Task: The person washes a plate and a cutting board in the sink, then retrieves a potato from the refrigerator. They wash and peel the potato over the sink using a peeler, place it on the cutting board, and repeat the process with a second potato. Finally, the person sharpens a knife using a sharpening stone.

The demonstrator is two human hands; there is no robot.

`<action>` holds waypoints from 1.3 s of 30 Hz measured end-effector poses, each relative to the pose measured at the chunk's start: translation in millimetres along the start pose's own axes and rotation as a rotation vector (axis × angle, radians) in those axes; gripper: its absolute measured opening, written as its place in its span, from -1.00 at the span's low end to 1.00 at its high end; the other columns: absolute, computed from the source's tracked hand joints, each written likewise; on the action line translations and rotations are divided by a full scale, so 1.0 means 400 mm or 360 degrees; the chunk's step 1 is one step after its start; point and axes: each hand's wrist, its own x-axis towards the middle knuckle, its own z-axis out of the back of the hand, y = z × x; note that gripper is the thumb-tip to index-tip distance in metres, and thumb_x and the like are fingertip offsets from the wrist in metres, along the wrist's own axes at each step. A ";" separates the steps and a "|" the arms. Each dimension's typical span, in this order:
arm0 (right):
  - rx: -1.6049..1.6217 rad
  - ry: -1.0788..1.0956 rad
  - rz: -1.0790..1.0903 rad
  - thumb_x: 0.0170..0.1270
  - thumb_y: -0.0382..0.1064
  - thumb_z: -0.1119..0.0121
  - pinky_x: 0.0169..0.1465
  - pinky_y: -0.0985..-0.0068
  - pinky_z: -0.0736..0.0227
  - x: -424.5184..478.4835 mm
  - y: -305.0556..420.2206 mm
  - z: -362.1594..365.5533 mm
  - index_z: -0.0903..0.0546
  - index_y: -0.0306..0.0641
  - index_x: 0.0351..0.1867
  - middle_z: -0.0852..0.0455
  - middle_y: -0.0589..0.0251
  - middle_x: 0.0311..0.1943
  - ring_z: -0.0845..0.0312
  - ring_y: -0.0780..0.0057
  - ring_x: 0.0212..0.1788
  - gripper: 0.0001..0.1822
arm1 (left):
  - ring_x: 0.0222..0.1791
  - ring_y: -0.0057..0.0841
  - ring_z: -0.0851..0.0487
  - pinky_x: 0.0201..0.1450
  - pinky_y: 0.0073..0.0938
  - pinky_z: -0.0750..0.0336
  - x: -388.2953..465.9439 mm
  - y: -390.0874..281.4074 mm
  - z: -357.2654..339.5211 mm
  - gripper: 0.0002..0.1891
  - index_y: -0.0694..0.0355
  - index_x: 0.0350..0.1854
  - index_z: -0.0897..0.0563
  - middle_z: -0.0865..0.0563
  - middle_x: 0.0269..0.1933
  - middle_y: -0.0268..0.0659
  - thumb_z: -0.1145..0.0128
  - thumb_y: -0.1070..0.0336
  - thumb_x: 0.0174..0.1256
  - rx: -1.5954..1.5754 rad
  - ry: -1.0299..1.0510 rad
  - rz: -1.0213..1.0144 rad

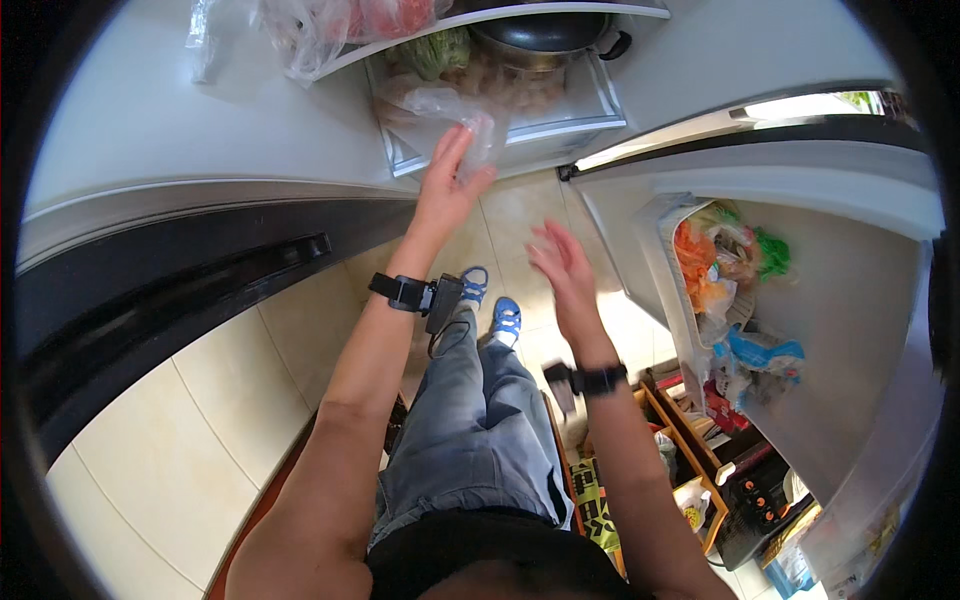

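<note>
My left hand (448, 180) has a thin clear plastic bag (484, 139) between its thumb and fingers. The bag trails up over the front of a clear refrigerator drawer (566, 127). Inside the drawer lie a wrapped green vegetable (435, 54) and pale brownish things in plastic, too unclear to name. My right hand (564, 270), blurred, hangs above the floor with its fingers apart and nothing in it. It is nearest to the open door on the right. Both wrists wear black straps with small devices.
A dark metal pan (547, 37) stands under a white-edged shelf (487, 19) carrying bagged red things (390, 15). At right, the open refrigerator door (840, 300) holds a bin (679, 225) of plastic bags. A black door (187, 277) spans the left. Wooden drawers (675, 420) stand low at right.
</note>
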 end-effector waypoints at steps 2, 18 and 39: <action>-0.0221 0.0015 0.0405 0.28 -0.30 -0.25 0.14 0.53 -0.39 0.131 0.007 -0.104 -0.34 -0.32 0.33 -0.50 0.13 0.20 -0.47 0.41 0.17 -0.40 | 0.20 -0.42 -0.50 0.25 -0.46 -0.36 -0.002 -0.022 0.004 -0.59 0.36 0.18 -0.52 -0.55 0.21 -0.13 -0.20 0.32 0.33 -0.0164 0.0180 0.0325; 0.0138 -0.0132 0.0313 0.33 -0.21 -0.20 -0.41 0.62 -0.39 0.433 0.169 -0.192 -0.64 -0.24 -0.17 -0.67 0.39 -0.34 -0.53 0.62 -0.40 -0.82 | -0.24 -0.56 -0.63 -0.14 -0.53 -0.49 0.142 -0.012 0.035 -0.71 0.26 0.03 -0.62 -0.71 -0.16 -0.18 -0.16 0.39 0.25 -0.0074 -0.0581 0.0180; -0.0285 -0.0016 0.0747 0.21 -0.45 -0.07 -0.23 0.53 -0.41 0.487 0.165 -0.073 -0.65 -0.15 -0.04 -0.66 0.28 -0.22 -0.56 0.45 -0.22 -0.69 | -0.06 -0.09 -0.64 0.05 -0.13 -0.45 0.168 0.015 0.088 -0.76 0.17 -0.08 -0.67 -0.72 -0.09 -0.09 -0.10 0.33 0.22 0.1142 0.0212 0.0050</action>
